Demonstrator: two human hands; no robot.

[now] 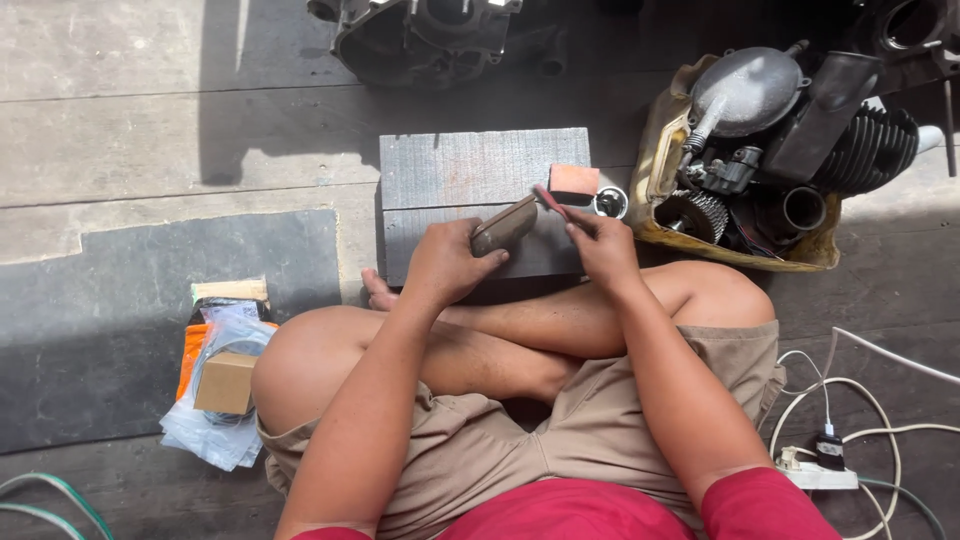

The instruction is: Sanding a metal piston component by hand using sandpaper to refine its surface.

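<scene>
Grey concrete floor [120, 130] spreads under everything, with a darker mat [120, 330] laid at the left. Near the right edge sits a tan tub [655, 170] heaped with engine parts: a ribbed cylinder [870, 150], a domed silver cover [745, 90] and a toothed gear [695, 212]. Another engine casing [420, 35] lies at the top, in shade. Directly before the person's crossed legs rests a grey wooden board [470, 170], low on the floor.

White cables [860, 400] curl at the right toward a power strip [815, 472]. At the left lies a heap of plastic bags [215, 420] with a small cardboard box [225, 382] on top.

Over the board's near edge, the left hand [445, 265] wraps its grip around a flat brownish metal piece [505, 227], holding it tilted. The right hand [600, 240] pinches a slim reddish-handled tool [552, 203], its tip touching the piece's upper end. A small pink-orange block [574, 180] sits on the board's right corner, with a little metal ring [608, 203] just beside it on the floor.
</scene>
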